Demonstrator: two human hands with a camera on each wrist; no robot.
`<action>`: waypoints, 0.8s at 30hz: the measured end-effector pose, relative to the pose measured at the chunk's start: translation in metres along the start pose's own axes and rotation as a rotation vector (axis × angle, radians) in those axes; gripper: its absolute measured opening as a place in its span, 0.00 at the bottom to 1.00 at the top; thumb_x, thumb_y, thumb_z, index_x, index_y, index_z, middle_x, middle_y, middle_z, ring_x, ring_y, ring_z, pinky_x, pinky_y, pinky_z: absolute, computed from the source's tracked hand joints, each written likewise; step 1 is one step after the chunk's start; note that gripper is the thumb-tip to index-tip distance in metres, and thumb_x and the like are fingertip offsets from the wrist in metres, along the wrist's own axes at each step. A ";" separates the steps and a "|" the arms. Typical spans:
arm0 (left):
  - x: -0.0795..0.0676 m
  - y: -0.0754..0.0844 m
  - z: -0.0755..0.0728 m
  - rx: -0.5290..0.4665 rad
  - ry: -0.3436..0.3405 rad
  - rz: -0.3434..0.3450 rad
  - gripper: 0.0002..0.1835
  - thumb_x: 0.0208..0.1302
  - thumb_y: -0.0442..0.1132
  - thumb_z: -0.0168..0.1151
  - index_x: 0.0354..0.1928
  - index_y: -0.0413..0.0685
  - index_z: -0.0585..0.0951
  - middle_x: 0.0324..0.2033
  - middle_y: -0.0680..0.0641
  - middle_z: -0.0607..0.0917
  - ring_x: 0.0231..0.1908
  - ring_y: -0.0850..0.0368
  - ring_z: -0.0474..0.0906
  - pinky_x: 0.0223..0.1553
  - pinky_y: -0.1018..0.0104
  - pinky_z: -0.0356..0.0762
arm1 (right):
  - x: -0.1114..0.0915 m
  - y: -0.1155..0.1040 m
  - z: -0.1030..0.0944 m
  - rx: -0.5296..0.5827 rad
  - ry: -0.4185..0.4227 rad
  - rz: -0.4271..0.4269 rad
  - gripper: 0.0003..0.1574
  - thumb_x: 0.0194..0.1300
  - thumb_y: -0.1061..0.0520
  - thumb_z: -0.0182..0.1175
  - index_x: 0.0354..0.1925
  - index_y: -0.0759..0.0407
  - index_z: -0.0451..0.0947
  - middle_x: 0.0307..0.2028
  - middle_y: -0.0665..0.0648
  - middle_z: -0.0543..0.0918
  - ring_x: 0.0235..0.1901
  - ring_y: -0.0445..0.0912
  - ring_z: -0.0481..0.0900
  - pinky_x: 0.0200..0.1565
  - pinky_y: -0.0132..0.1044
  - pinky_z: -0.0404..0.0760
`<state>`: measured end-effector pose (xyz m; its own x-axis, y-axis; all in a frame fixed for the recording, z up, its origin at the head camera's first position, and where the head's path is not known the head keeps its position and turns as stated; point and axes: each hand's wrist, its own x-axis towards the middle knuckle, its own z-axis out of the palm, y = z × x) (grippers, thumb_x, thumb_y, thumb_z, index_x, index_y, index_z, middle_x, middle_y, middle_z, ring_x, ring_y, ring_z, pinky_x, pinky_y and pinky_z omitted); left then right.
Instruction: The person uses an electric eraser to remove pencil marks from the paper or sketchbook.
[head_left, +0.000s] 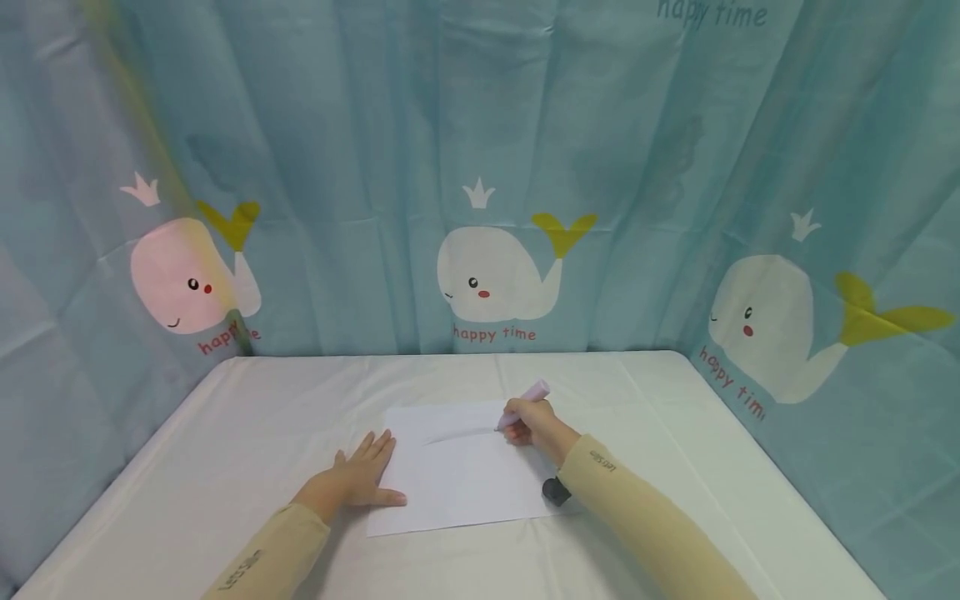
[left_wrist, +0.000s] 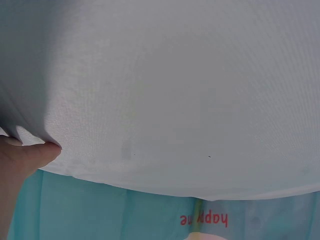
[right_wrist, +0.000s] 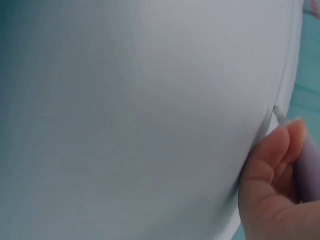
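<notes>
A sheet of white paper (head_left: 457,475) lies on the white-covered table, with a thin, faintly curved grey line (head_left: 457,436) across its upper part. My right hand (head_left: 531,421) pinches a pale purple marker (head_left: 536,390) between thumb and fingers. The marker slants, its tip down at the right end of the line. In the right wrist view the same marker (right_wrist: 307,165) shows its tip close to the paper's surface. My left hand (head_left: 362,477) rests flat across the paper's left edge, fingers spread and the thumb on the sheet. Only part of that hand (left_wrist: 30,157) shows in the left wrist view.
A small black object (head_left: 556,492) sits beside the right sleeve, over the paper's lower right part. The white tablecloth (head_left: 247,417) spreads all around the sheet. A blue curtain (head_left: 360,167) with printed whales hangs behind the table and along both sides.
</notes>
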<state>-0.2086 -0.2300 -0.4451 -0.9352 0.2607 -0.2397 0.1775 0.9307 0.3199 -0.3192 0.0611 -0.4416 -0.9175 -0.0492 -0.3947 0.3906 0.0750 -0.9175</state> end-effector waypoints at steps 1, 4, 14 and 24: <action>0.000 0.000 0.000 -0.001 0.000 0.001 0.59 0.52 0.65 0.67 0.72 0.31 0.54 0.73 0.33 0.50 0.72 0.32 0.40 0.59 0.23 0.39 | 0.000 0.000 -0.001 0.000 0.002 -0.005 0.10 0.58 0.63 0.58 0.38 0.69 0.74 0.17 0.57 0.77 0.13 0.41 0.74 0.20 0.30 0.76; -0.002 0.001 -0.001 -0.003 -0.001 0.000 0.58 0.52 0.65 0.68 0.72 0.30 0.55 0.73 0.32 0.51 0.72 0.31 0.41 0.59 0.23 0.39 | 0.000 0.000 -0.001 -0.013 0.001 -0.002 0.10 0.58 0.63 0.58 0.37 0.68 0.74 0.17 0.56 0.77 0.13 0.41 0.73 0.20 0.30 0.76; -0.004 0.002 -0.003 -0.006 -0.003 0.000 0.58 0.53 0.64 0.68 0.72 0.30 0.54 0.73 0.33 0.50 0.72 0.31 0.40 0.60 0.23 0.39 | 0.000 0.001 0.000 0.033 -0.050 0.003 0.11 0.57 0.61 0.57 0.36 0.69 0.76 0.18 0.57 0.79 0.15 0.43 0.77 0.23 0.33 0.79; -0.004 0.001 -0.003 -0.003 -0.007 0.001 0.58 0.53 0.65 0.67 0.72 0.31 0.54 0.73 0.33 0.50 0.72 0.32 0.40 0.60 0.23 0.38 | 0.002 -0.003 0.005 0.059 0.007 0.000 0.06 0.54 0.65 0.56 0.32 0.68 0.75 0.17 0.57 0.78 0.14 0.43 0.74 0.22 0.32 0.78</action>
<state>-0.2052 -0.2308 -0.4412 -0.9329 0.2633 -0.2458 0.1774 0.9298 0.3226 -0.3223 0.0557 -0.4396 -0.9179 -0.0424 -0.3946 0.3942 0.0163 -0.9189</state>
